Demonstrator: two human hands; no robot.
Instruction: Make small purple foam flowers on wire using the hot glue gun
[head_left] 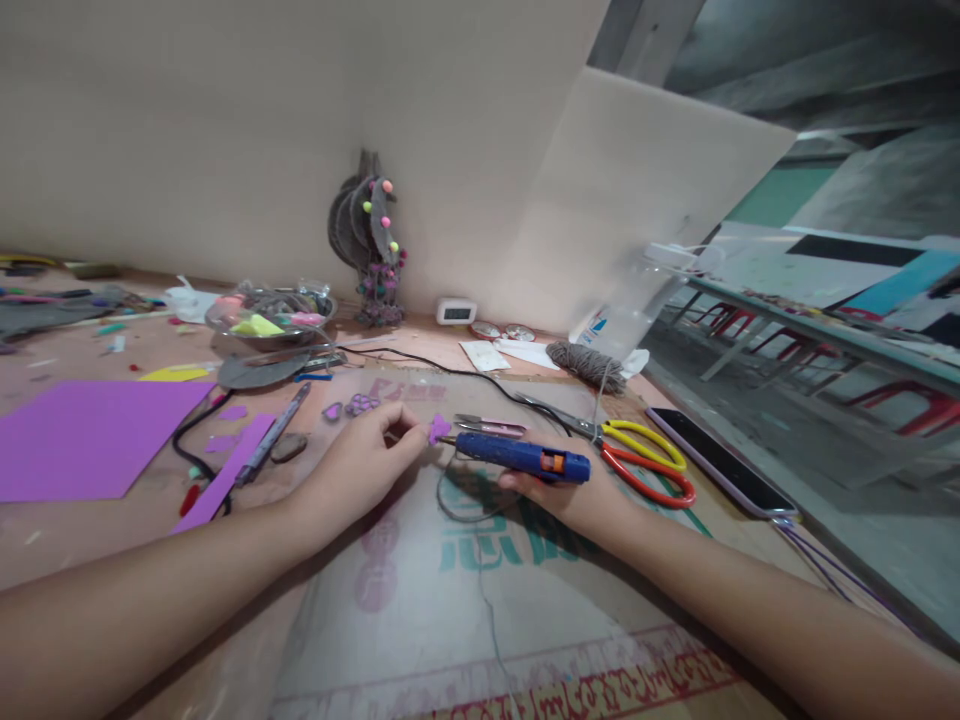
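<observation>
Between the fingertips of my left hand [382, 445] is a small purple foam flower [439, 429], pinched at its left side. My right hand [562, 490] grips a blue glue gun [525, 457] lying on its side, and its nozzle points left at the flower, touching it or very close. A grey cord [469, 518] loops on the printed sheet below the gun. Behind the gun lie pink-handled snips [491, 425]. Scissors [652, 470] with yellow and red handles rest right of my right hand. Small purple cut-outs [362, 404] lie beyond my left hand.
Purple foam sheet [97, 440], a marker pen [274, 435] and foam strips lie left. At the back stand a bowl of craft bits [270, 315], a grey hanging ornament with pom-poms [367, 240] and a small digital clock [456, 312]. Grey yarn [585, 367] and a phone [720, 460] lie right.
</observation>
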